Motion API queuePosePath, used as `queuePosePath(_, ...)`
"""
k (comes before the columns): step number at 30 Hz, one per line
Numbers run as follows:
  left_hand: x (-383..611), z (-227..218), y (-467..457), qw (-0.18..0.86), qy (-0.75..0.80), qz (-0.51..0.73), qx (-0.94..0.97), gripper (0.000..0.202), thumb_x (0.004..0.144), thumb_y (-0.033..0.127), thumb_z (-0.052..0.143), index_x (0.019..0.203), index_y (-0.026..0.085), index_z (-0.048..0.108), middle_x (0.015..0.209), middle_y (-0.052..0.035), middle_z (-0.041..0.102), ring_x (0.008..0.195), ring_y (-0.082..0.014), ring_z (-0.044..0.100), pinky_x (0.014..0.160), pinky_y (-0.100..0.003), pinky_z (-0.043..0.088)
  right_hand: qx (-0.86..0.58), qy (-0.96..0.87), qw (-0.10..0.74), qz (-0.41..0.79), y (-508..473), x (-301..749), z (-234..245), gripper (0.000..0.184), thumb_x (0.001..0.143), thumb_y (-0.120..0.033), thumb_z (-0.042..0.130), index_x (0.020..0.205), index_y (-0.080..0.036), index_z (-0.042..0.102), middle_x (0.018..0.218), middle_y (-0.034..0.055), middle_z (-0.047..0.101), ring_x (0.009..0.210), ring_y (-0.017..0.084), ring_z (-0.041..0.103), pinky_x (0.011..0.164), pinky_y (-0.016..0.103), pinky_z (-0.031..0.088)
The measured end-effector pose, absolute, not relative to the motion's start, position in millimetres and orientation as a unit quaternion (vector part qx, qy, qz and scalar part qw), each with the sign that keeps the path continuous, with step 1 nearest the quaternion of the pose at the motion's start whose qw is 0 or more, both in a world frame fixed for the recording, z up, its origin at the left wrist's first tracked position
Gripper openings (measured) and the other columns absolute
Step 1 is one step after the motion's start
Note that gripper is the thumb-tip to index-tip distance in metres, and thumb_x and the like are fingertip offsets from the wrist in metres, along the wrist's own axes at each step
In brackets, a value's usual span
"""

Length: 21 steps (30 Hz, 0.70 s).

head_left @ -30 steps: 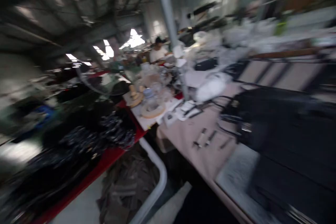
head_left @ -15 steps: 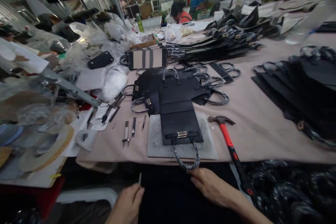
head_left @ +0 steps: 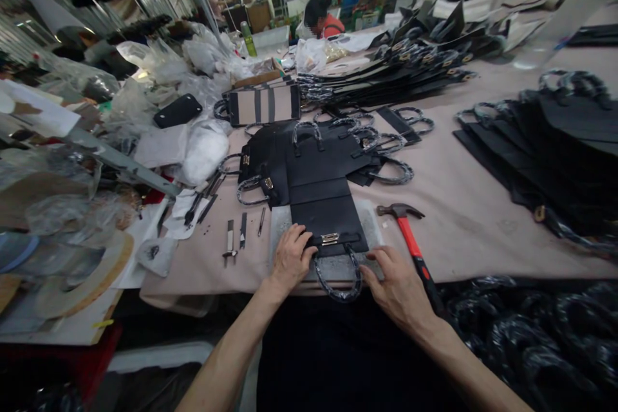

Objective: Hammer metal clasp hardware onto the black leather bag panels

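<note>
A black handbag panel [head_left: 326, 212] lies on a grey-speckled slab [head_left: 371, 225], its gold-coloured clasp [head_left: 330, 239] toward me. From its near edge a looped handle [head_left: 344, 296] in clear plastic wrap hangs past the slab. My left hand [head_left: 291, 257] grips the panel's near left corner, fingertips on top beside the clasp and the handle's left end. On the other side, my right hand [head_left: 396, 283] hovers close to the handle's right side with thumb and fingers apart. A claw hammer [head_left: 410, 238] with a red and black grip rests right of the slab.
Thin hand tools [head_left: 243, 230] lie left of the slab. More black bag panels [head_left: 263, 151] spread behind it. A stack of panels [head_left: 545, 148] stands at the right, another pile [head_left: 381, 80] at the back. Plastic bags [head_left: 193, 55] crowd the left; a person [head_left: 332, 26] is beyond.
My left hand came up from below the table edge to the panel's corner; the thin pale strip it held no longer shows. My right hand let go of the handle and shifted right.
</note>
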State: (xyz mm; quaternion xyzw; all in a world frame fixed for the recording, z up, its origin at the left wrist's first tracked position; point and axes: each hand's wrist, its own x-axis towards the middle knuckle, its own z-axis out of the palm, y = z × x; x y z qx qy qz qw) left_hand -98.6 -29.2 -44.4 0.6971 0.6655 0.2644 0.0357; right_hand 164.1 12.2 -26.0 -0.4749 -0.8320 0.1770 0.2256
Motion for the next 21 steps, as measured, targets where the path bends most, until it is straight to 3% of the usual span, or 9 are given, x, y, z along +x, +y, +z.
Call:
queuePosePath(3, -101, -48, -22, 0.031, 0.641, 0.269, 0.719, 0.022, 0.094, 0.020, 0.064, 0.115, 0.022, 0.070, 0.133, -0.0126, 0.065, 0.136, -0.0327, 0.056, 0.115, -0.059, 0.049, -0.444, -0.845, 0.262, 0.142, 35, 154, -43, 0.030, 0.097, -0.034, 0.054, 0.120, -0.017, 0.063, 0.127, 0.0167, 0.063, 0.115, 0.031, 0.059, 0.096, 0.047, 0.049)
queuePosePath(6, -105, -54, -21, 0.046, 0.628, 0.277, 0.726, 0.021, 0.096, 0.017, 0.060, 0.114, 0.022, 0.071, 0.136, -0.0112, 0.065, 0.138, -0.0301, 0.055, 0.117, -0.058, 0.047, -0.427, -0.852, 0.274, 0.131, 49, 146, -58, 0.031, 0.099, -0.028, 0.050, 0.124, -0.017, 0.064, 0.133, 0.0168, 0.059, 0.122, 0.032, 0.054, 0.102, 0.052, 0.047)
queuePosePath(13, -107, -52, -19, 0.083, 0.631, 0.276, 0.720, 0.023, 0.097, 0.017, 0.056, 0.113, 0.022, 0.072, 0.137, -0.0114, 0.065, 0.141, -0.0296, 0.053, 0.120, -0.060, 0.041, -0.425, -0.854, 0.258, 0.153, 52, 148, -64, 0.035, 0.097, -0.018, 0.047, 0.129, -0.019, 0.061, 0.139, 0.0160, 0.055, 0.126, 0.031, 0.050, 0.106, 0.053, 0.045)
queuePosePath(21, -104, -48, -15, 0.093, 0.643, 0.271, 0.710, 0.022, 0.098, 0.019, 0.055, 0.112, 0.020, 0.072, 0.136, -0.0127, 0.066, 0.141, -0.0286, 0.053, 0.121, -0.058, 0.040, -0.428, -0.843, 0.264, 0.192, 61, 146, -60, 0.034, 0.096, -0.019, 0.051, 0.129, -0.020, 0.062, 0.137, 0.0158, 0.056, 0.127, 0.033, 0.051, 0.106, 0.056, 0.045)
